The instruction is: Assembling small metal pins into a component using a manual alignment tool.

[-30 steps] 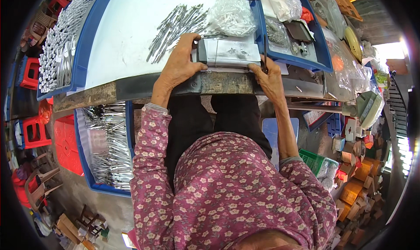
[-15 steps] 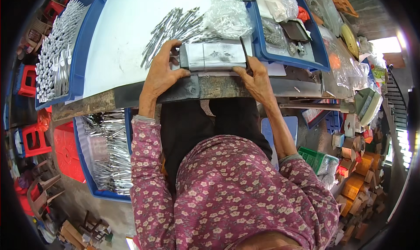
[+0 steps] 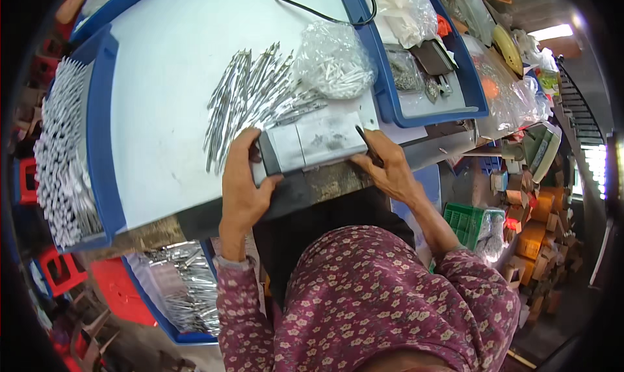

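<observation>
Left hand: your left hand [image 3: 244, 190] is closed around the left end of the flat grey block [image 3: 312, 144], fingers curled over its dark end and thumb on the near side.
Right hand: your right hand [image 3: 389, 167] grips the block's right end and pinches a thin dark tool [image 3: 368, 144] that lies slanted across that corner; what kind of tool it is, you probably cannot tell from this view.
Grey block: it rests at the near edge of the white worktop [image 3: 169, 79], just above the dark table edge, between your two hands.
Loose metal pins: a heap of slim silver pins [image 3: 250, 95] lies on the worktop just beyond the block, touching its far side.
Clear bag: a bag of pale pins [image 3: 333, 63] sits to the right of the heap.
Left bin: a blue tray of white sticks [image 3: 62, 151] lies well to your left.
Below the table: a blue bin of silver pieces [image 3: 179, 287] stands beside your left sleeve.
</observation>
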`<state>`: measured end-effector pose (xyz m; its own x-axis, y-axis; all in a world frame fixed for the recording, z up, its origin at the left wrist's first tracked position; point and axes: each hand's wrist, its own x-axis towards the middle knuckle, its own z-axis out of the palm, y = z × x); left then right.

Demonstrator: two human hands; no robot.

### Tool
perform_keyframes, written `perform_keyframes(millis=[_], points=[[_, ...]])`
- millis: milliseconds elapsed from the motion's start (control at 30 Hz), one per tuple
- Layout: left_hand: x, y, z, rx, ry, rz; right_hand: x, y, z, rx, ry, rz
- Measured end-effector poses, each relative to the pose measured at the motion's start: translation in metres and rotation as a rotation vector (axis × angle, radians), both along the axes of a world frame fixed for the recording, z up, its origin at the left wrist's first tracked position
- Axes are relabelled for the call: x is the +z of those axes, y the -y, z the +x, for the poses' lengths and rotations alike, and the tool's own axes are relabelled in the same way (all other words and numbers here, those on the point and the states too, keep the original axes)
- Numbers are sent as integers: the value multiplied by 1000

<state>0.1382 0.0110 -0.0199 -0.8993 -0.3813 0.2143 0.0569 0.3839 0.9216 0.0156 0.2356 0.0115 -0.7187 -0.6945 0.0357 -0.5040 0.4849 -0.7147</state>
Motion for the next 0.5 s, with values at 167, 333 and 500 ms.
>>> perform_keyframes(millis=[167,333,500], points=[[7,3,4,28,77,-1,4,5,-8,48,95,-5],[9,4,4,-18,96,-65,17,9,-2,-47,254,27],[6,-1,-2,-36,102,-151,7,5,-1,-114,202,-46]])
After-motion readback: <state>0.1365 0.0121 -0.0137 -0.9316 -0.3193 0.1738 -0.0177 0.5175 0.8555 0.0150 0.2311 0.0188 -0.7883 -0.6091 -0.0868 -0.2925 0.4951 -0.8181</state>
